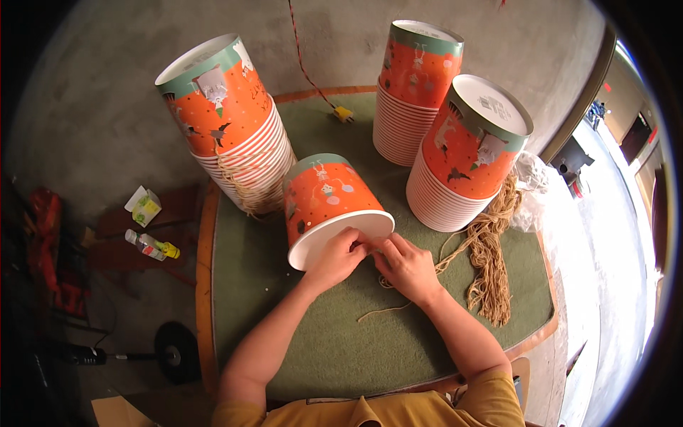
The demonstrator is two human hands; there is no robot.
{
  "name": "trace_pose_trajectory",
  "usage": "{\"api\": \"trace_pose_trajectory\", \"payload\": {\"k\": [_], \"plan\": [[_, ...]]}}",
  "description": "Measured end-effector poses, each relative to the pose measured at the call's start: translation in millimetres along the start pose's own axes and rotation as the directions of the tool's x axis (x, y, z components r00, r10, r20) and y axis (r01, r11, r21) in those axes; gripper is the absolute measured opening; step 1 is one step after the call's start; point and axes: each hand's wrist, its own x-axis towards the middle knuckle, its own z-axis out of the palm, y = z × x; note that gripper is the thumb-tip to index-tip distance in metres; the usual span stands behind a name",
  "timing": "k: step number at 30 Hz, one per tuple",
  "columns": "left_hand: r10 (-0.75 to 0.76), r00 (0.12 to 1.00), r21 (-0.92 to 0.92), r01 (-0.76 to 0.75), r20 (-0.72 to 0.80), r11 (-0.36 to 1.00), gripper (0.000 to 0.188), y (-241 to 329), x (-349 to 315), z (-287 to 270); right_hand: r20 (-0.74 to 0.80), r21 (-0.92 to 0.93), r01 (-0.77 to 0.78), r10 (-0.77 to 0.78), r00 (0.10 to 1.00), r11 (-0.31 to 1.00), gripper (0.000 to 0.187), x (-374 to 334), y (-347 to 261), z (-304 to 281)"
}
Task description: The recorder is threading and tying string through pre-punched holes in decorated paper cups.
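Note:
An orange paper bucket [331, 192] with a green base band lies tipped on the table, its white-rimmed mouth turned toward me. At the right side of that mouth, my left hand [338, 257] and my right hand [408, 266] meet with fingertips pinched together. What they pinch is hidden between the fingers. Tan twine [384, 310] shows beside and below my right hand, with a loose end on the table. More of it runs right to a thick tan twine bundle [491, 277].
Nested bucket stacks stand upside down at the left [224, 121], back [416, 92] and right [469, 153] of the green-topped table [306, 349]. Twine wraps the left stack. A yellow plug [343, 114] lies at the back. A bottle [151, 245] and carton [144, 206] sit left, off the table.

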Motion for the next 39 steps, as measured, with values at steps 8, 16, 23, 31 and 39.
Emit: {"api": "trace_pose_trajectory", "payload": {"k": [8, 16, 23, 31, 39], "plan": [[-0.042, 0.998, 0.020, 0.042, 0.048, 0.999, 0.015, -0.2, 0.5, -2.3, 0.108, 0.093, -0.097, 0.087, 0.990, 0.991, 0.017, -6.3, 4.8, 7.5], [-0.079, 0.985, -0.298, 0.123, 0.156, 0.946, 0.013, -9.0, 1.4, -6.2, 0.156, 0.296, -0.245, 0.206, 0.966, 0.923, 0.015, -6.2, 2.3, 9.9], [-0.136, 0.976, -0.418, 0.198, 0.173, 0.887, 0.011, 2.4, -0.5, -11.0, 0.237, 0.309, -0.294, 0.226, 0.945, 0.904, 0.017, -5.0, 4.7, 6.3], [-0.085, 0.984, -0.165, 0.111, 0.157, 0.980, 0.013, 6.2, -0.6, -10.0, 0.265, 0.285, -0.317, 0.243, 0.933, 0.905, 0.017, -4.7, 6.1, 4.8], [0.081, 0.995, 0.066, -0.077, -0.057, 0.995, 0.020, -9.9, -3.7, 11.0, 0.228, 0.302, -0.267, 0.203, 0.952, 0.915, 0.018, -6.2, 8.6, 7.7]]}}
